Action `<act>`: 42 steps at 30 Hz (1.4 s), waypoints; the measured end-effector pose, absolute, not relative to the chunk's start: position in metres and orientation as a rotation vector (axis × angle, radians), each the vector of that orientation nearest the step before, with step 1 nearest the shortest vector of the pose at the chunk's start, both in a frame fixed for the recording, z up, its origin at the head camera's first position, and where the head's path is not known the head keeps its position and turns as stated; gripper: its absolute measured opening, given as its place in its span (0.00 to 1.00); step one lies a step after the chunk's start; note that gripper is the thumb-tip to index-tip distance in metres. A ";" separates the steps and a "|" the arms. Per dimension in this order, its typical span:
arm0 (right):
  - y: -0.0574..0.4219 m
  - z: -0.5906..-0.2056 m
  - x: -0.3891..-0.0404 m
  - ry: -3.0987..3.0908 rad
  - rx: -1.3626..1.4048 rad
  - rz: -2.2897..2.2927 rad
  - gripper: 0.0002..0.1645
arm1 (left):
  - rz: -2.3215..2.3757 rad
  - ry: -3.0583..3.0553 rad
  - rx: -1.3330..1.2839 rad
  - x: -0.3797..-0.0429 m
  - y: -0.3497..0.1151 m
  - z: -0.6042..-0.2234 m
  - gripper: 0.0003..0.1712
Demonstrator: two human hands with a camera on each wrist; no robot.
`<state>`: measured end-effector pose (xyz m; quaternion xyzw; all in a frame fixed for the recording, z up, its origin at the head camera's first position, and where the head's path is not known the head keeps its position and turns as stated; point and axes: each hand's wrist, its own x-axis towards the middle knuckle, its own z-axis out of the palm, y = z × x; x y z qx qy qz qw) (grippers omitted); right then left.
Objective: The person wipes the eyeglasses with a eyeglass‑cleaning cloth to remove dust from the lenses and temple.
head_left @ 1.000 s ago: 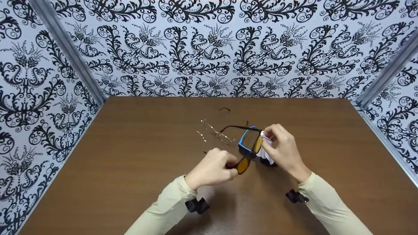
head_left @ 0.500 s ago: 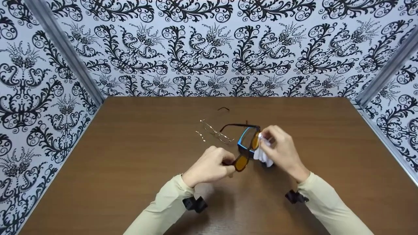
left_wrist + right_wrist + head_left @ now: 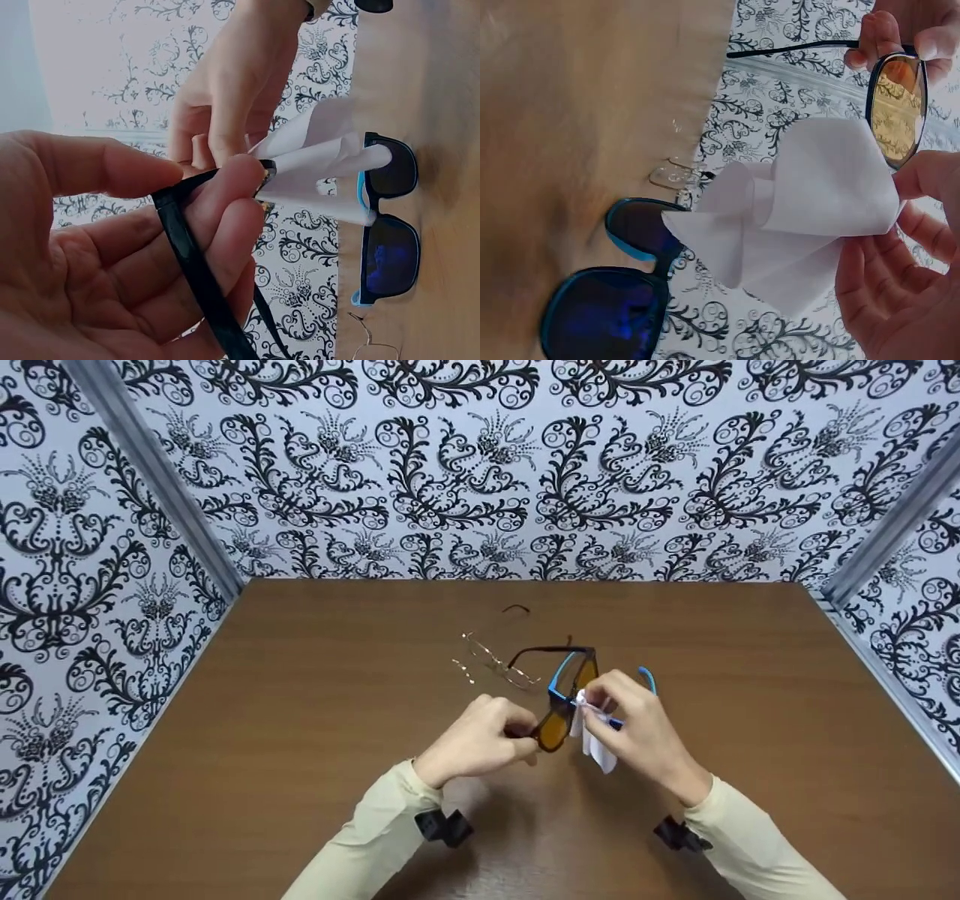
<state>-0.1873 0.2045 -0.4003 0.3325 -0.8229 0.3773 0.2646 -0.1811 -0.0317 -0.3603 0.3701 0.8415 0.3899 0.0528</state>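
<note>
My left hand (image 3: 480, 739) pinches amber-lensed, dark-framed glasses (image 3: 554, 732) by the corner of the frame, holding them above the table. In the left wrist view a black temple arm (image 3: 196, 277) runs down across that palm. My right hand (image 3: 637, 727) pinches a white cloth (image 3: 825, 180), whose folds hang loose below the fingers. In the head view the cloth is at the middle of the glasses, near the bridge; whether it touches them is unclear. Black-and-blue sunglasses (image 3: 394, 255) lie on the table beyond, partly hidden by the glasses, cloth and right hand in the head view.
Thin wire-framed glasses (image 3: 486, 651) lie on the brown table (image 3: 300, 697), left of the sunglasses. Beside them is a thin, shiny loose piece (image 3: 463, 670). A small dark curved piece (image 3: 516, 608) lies farther back. Patterned walls (image 3: 480, 472) stand behind and at both sides.
My right hand has moved the cloth down and left, from the far lens toward the bridge. A blue temple arm of the sunglasses has come into view. The left hand has barely shifted.
</note>
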 end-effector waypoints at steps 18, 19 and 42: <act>0.196 -0.403 -0.168 -2.173 0.832 1.205 0.14 | 1.579 2.191 0.982 -0.179 -0.040 -0.364 0.07; 0.193 -0.400 -0.165 -2.166 0.826 1.240 0.14 | 1.584 2.179 0.986 -0.179 -0.039 -0.365 0.07; 0.184 -0.396 -0.168 -2.061 0.876 1.615 0.12 | 1.513 2.646 1.180 -0.179 -0.034 -0.377 0.09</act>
